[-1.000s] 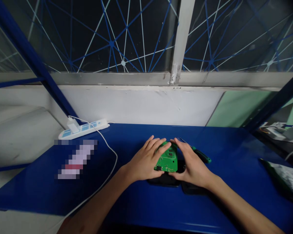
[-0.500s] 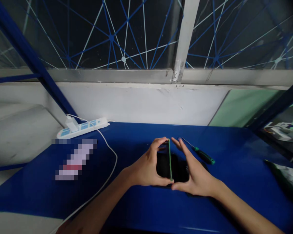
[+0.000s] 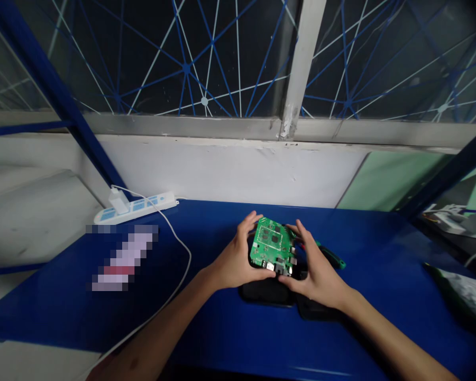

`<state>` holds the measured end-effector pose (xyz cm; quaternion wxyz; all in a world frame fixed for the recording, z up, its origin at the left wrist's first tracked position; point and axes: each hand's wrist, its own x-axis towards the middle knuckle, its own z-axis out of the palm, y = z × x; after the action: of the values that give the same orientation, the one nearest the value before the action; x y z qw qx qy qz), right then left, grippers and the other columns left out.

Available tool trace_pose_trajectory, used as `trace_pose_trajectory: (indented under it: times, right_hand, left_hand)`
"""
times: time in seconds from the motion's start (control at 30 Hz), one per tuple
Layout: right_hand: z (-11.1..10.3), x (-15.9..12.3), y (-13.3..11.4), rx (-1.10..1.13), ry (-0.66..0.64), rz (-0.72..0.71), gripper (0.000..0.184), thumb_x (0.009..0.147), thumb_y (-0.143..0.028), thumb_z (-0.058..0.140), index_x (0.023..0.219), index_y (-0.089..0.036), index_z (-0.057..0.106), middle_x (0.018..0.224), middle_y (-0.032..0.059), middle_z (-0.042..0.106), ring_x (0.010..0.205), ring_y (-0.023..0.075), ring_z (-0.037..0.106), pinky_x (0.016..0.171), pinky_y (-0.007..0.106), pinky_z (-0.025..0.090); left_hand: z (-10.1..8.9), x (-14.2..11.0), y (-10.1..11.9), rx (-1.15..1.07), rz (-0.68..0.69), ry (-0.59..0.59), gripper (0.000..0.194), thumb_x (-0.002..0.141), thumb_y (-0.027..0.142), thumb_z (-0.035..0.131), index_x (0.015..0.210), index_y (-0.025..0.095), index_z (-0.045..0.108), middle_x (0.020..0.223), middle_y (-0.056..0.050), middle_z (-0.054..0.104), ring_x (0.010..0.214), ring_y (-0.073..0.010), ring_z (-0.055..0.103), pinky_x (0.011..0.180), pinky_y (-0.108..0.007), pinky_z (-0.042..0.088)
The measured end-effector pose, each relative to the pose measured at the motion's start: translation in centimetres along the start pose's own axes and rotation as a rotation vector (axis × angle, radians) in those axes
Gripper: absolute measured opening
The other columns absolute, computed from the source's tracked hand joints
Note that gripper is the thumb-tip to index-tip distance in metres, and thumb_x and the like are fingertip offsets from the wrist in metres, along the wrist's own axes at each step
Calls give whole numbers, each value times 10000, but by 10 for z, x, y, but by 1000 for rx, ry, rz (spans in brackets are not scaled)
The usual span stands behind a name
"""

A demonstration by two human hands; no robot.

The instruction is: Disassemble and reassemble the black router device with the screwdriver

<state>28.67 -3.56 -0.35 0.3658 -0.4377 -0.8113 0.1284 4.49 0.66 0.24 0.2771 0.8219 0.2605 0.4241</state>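
A green circuit board (image 3: 270, 241) with chips, and metal ports along its lower and right edges, is tilted so its face shows. My left hand (image 3: 240, 259) grips its left side, fingers at the top corner and thumb at the lower edge. At the right side, my right hand (image 3: 315, 270) curves around the board, thumb by the bottom ports and fingers near the upper corner. Below lie two black case parts (image 3: 267, 294) (image 3: 319, 309) on the blue table (image 3: 230, 333). A green-and-black screwdriver (image 3: 333, 257) lies beyond my right hand, partly hidden.
A white power strip (image 3: 143, 207) with a plugged-in adapter (image 3: 119, 200) stands at the back left. Its white cable (image 3: 184, 264) curves across the table towards me. A blurred-out flat item (image 3: 125, 259) lies left, and a dark-edged silvery bag (image 3: 464, 296) at the far right.
The circuit board, edge-on before, has turned so its green face shows. My right fingers have come closer around its right side. Both hands have risen slightly, uncovering more of the black case parts.
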Motion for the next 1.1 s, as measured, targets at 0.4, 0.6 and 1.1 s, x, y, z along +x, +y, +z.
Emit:
trace_pose_trajectory:
  times: [0.4, 0.6, 1.1]
  right_hand:
    - [-4, 2, 2, -77, -47, -73, 1161, 763, -397, 757, 1619, -239, -13, 1555, 196, 393, 1414, 431, 409, 1144, 640, 382]
    - [-11, 4, -1, -66, -81, -94, 1169, 756, -378, 762, 1617, -249, -18, 1551, 191, 407, 1392, 418, 443, 1134, 638, 393]
    - [-10, 4, 2, -59, -30, -104, 1161, 769, -398, 776, 1618, -281, -7, 1566, 173, 393, 1394, 418, 439, 1111, 635, 435]
  left_hand:
    - [-9, 1, 2, 301, -12, -203, 1399, 609, 250, 920, 1582, 313, -83, 1644, -185, 177, 1476, -474, 275, 1156, -685, 369]
    - [-9, 1, 1, 364, 38, -231, 1430, 562, 347, 956, 1573, 313, -55, 1578, -190, 297, 1428, -483, 338, 1131, -707, 371]
    - [-5, 1, -3, 365, 177, -76, 1222, 618, 332, 892, 1544, 246, 99, 1508, -201, 368, 1366, -429, 408, 1110, -647, 406]
